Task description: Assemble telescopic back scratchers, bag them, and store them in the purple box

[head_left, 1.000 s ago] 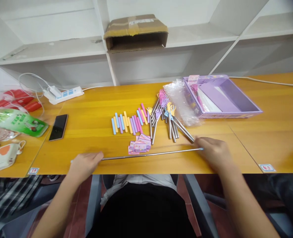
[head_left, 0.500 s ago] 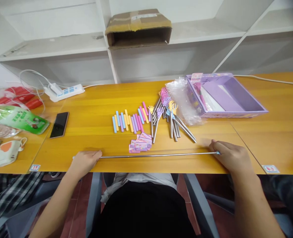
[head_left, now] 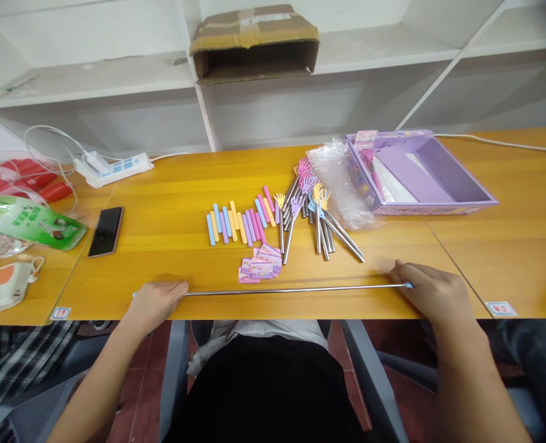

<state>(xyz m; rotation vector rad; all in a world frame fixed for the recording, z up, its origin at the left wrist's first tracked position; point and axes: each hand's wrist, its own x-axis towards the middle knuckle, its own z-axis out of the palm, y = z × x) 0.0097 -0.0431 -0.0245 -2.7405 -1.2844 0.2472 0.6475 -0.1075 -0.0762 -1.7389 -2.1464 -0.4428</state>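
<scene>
A thin metal telescopic back scratcher [head_left: 295, 289] is stretched out level along the table's front edge. My left hand [head_left: 155, 303] is closed around its left end, where a bit of blue pokes out. My right hand [head_left: 432, 290] grips the other end, with a blue tip showing by the fingers. Beyond the rod lie several small pink printed cards [head_left: 261, 264]. Coloured handle sleeves [head_left: 236, 223] form a row behind them. To their right, several shortened back scratchers [head_left: 316, 209] with hand-shaped heads lie in a loose pile.
A purple box [head_left: 439, 206] stands at the back right, beside a clear plastic bag [head_left: 340, 184]. On the left are a phone [head_left: 106, 231], a power strip [head_left: 118, 170] and a green pouch [head_left: 32, 221]. An open cardboard box [head_left: 254, 43] rests on the shelf.
Both hands keep hold of the extended back scratcher, which stays almost in place. The view has shifted slightly; the things on the table lie as before.
</scene>
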